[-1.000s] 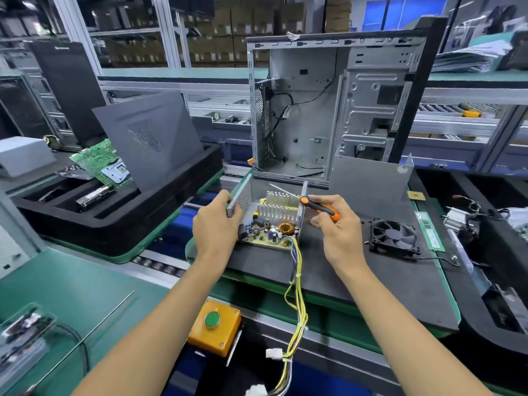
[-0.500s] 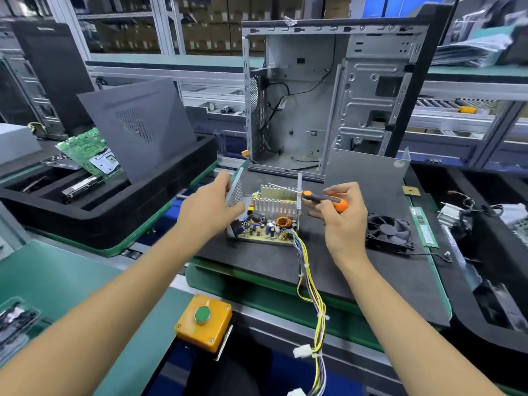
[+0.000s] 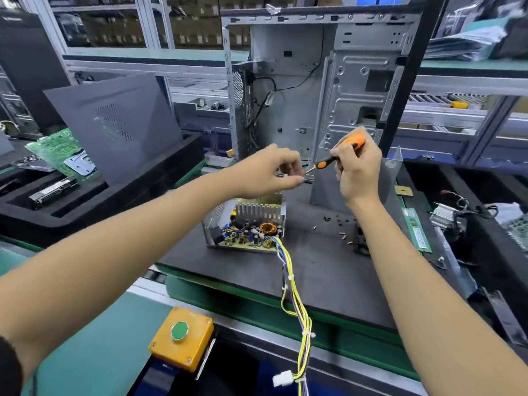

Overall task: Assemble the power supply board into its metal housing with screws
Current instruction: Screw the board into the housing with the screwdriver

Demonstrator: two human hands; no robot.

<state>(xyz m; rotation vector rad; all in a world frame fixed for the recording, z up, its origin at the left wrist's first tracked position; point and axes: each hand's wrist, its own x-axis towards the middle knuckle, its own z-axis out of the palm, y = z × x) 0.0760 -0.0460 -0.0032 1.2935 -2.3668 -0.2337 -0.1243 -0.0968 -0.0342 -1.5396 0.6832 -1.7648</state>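
The power supply board, with a finned heatsink and a copper coil, sits inside its open metal housing on the black mat. Both hands are raised above it. My right hand grips an orange-and-black screwdriver that points down-left. My left hand pinches something small right at the screwdriver's tip; blur hides what it is. Several loose screws lie on the mat to the right of the housing. A yellow wire bundle runs from the board over the mat's front edge.
An open computer case stands behind the hands, with a grey metal cover leaning before it. A fan is partly hidden by my right forearm. A memory stick lies right, an orange button box in front, and a foam tray left.
Both hands have lifted off the housing and now meet above it. My left hand let go of the housing wall and moved to the screwdriver's tip. The screwdriver swung upright.
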